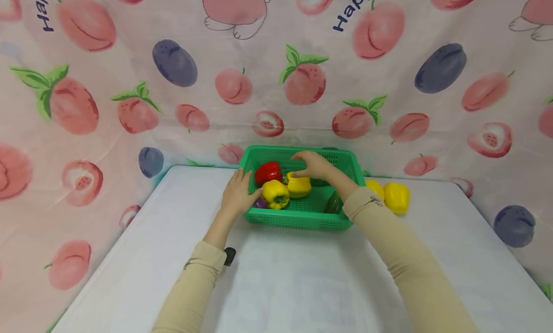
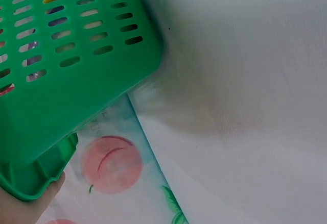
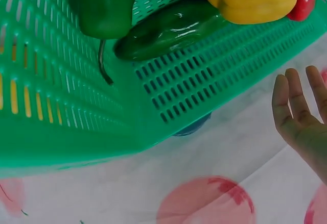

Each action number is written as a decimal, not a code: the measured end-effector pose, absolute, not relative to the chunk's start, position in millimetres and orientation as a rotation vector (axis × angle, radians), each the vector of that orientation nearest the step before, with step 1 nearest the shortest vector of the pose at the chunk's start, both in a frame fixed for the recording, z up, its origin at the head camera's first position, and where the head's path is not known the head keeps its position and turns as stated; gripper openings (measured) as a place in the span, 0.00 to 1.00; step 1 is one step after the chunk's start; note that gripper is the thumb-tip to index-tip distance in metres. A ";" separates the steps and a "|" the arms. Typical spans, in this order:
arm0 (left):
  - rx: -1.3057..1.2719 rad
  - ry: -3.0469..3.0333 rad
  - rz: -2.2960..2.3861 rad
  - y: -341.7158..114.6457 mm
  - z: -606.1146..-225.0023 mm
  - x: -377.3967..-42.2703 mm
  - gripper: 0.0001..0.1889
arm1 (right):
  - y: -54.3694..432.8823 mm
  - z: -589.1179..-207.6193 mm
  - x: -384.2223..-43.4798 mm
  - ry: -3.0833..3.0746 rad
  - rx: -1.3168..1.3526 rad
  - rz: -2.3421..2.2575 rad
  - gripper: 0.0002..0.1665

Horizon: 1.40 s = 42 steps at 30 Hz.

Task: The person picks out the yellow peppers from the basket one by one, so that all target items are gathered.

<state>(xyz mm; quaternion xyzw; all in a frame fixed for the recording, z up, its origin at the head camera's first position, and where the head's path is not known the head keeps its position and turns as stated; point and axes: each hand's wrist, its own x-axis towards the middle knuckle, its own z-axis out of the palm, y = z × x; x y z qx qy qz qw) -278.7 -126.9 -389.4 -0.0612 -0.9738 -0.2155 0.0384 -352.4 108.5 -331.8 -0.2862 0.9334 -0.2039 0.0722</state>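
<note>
A green plastic basket stands at the back of the table. My left hand holds its left rim, fingers on the outer side and thumb inward. Beside that thumb lie a yellow bell pepper and a purple vegetable, partly hidden. My right hand is over the basket, near a second yellow bell pepper, with fingers apart and nothing between them. A red bell pepper sits at the back left. A green pepper with a stem and a long dark green vegetable lie on the right.
Two more yellow bell peppers rest on the white table, right of the basket and partly behind my right sleeve. A fruit-printed cloth hangs close behind the basket.
</note>
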 end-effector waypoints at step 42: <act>-0.180 -2.960 -0.659 -126.6 -390.7 -278.4 0.36 | 93.4 -368.9 -375.7 2.639 -0.796 -0.026 0.44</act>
